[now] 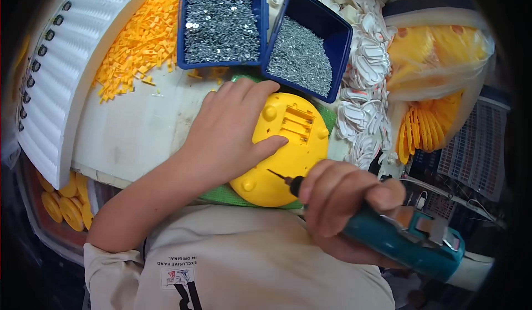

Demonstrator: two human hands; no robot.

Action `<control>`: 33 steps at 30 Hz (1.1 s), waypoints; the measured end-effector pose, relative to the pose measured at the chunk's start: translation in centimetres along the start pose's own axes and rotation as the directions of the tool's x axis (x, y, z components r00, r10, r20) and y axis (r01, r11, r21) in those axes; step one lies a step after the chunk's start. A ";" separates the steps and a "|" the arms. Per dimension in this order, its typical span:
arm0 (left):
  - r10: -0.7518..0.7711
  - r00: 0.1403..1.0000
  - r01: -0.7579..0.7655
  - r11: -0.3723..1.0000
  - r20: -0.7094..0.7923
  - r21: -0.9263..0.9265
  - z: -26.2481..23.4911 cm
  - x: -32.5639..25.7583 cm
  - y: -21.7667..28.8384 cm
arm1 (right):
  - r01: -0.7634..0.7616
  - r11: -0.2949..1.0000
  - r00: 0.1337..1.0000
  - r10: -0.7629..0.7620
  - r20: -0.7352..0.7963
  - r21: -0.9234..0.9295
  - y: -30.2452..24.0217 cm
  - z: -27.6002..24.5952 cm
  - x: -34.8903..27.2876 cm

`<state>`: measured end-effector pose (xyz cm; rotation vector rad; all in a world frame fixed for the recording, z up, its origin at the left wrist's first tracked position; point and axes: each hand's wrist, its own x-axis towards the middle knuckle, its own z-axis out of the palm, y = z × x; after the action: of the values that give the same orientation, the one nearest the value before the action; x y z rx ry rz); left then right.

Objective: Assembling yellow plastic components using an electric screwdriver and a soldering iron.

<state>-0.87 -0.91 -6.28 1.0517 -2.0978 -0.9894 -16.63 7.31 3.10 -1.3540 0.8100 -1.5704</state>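
Yellow housing (288, 143) under flat left hand (224, 135), right hand (343, 210) gripping screwdriver (388, 235)

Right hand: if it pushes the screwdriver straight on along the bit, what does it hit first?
Most likely the round yellow housing: the right hand aims the screwdriver bit up-left at its lower edge. Depth unclear; left hand lies beyond.

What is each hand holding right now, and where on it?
Right hand grips the teal electric screwdriver around its body near the bit. Left hand presses flat on the yellow round housing.
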 end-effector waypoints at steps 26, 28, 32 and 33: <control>-0.084 0.987 0.079 0.996 -0.138 -0.044 -1.1 -5.0 -0.3 | -0.022 0.997 0.973 0.003 0.232 0.076 1.8 -0.4 4.3; -0.119 0.970 0.100 0.990 -0.211 -0.097 -0.4 -5.4 -0.7 | -0.038 0.994 0.977 0.016 0.213 0.100 3.0 0.2 5.1; -0.175 0.958 0.146 0.980 -0.229 -0.137 -0.2 -4.7 -0.4 | -0.140 0.982 0.962 0.104 0.252 0.128 4.8 0.8 5.4; -0.167 0.957 0.135 0.980 -0.236 -0.143 -0.2 -4.6 -0.5 | -0.120 0.983 0.953 0.076 0.293 0.135 5.2 0.7 5.4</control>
<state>1.84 2.68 -7.38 1.2183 -1.7529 -0.9925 -14.94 0.36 0.74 -1.3680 0.5591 -1.2928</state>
